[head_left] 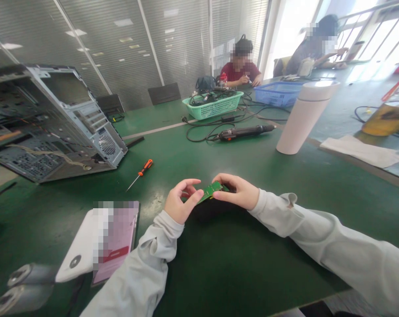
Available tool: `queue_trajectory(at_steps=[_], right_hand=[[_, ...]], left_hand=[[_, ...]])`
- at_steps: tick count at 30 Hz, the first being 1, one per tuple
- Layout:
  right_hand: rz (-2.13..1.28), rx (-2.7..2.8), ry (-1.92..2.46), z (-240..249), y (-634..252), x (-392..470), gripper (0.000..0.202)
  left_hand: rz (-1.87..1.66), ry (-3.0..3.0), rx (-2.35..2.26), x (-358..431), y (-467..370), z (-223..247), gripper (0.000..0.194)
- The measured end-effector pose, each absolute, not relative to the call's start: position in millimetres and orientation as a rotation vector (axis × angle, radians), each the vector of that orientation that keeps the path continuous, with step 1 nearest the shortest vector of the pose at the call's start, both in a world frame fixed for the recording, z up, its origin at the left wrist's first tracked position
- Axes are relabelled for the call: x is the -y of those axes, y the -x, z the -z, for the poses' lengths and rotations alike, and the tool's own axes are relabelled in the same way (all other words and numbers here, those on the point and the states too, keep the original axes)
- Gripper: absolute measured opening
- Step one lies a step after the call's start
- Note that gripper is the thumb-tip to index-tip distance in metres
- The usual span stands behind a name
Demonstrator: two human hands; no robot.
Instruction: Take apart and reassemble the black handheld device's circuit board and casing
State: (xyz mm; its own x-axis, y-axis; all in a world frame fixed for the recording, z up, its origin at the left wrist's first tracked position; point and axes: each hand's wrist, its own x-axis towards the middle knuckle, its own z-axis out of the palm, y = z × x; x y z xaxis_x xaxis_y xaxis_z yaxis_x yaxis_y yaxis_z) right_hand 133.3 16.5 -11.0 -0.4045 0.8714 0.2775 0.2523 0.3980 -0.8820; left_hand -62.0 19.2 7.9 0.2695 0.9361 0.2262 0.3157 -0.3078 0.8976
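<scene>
A small green circuit board (210, 191) is held above the green table (252, 259), tilted up toward the right. My left hand (183, 200) pinches its left end, with the thumb on the near face and the fingers curled behind. The right end is between the thumb and fingers of my right hand (237, 191); a dark part shows beside that palm, and I cannot make out what it is. Both hands wear pale grey sleeves. An orange and black screwdriver (144, 169) lies on the table, beyond my left hand and to its left.
An open computer case (115, 149) stands at left. Farther back are a corded electric screwdriver (242, 133), a green basket (215, 109) of cables, a blue basket (278, 93) and a pale tumbler (305, 121). A phone (129, 229) lies near left. Two people sit across the table.
</scene>
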Motion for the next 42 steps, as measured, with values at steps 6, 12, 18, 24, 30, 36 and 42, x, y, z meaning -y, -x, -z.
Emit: queue_trajectory(at_steps=[6, 12, 18, 24, 30, 36, 42], right_hand=[[-1.161, 1.830, 0.975, 7.5, -130.8, -14.3, 0.054], [-1.242, 1.826, 1.008, 10.5, -131.3, -16.7, 0.057], [-1.242, 1.876, 1.012, 7.2, -133.0, -16.3, 0.055], [-1.314, 1.888, 0.994, 7.3, -132.0, -15.7, 0.060], [-1.427, 1.889, 0.997, 10.7, -131.2, -16.1, 0.066], [-1.418, 1.939, 0.995, 11.2, -132.8, -17.3, 0.066], [-1.499, 1.915, 0.993, 3.1, -133.9, -15.4, 0.064]], left_hand=[[-0.861, -1.944, -1.108, -12.9, 59.1, -8.3, 0.027], [-0.782, -1.765, -1.103, -15.3, 56.3, -6.4, 0.029], [-0.715, -1.724, -1.072, -14.8, 56.2, -5.8, 0.033], [-0.581, -1.796, -1.023, -12.8, 56.5, -10.3, 0.031], [-0.538, -1.867, -1.044, -11.4, 55.6, -11.9, 0.025], [-0.548, -1.945, -1.090, -10.8, 56.3, -11.2, 0.026], [-0.557, -1.939, -1.109, -12.4, 56.2, -10.9, 0.027]])
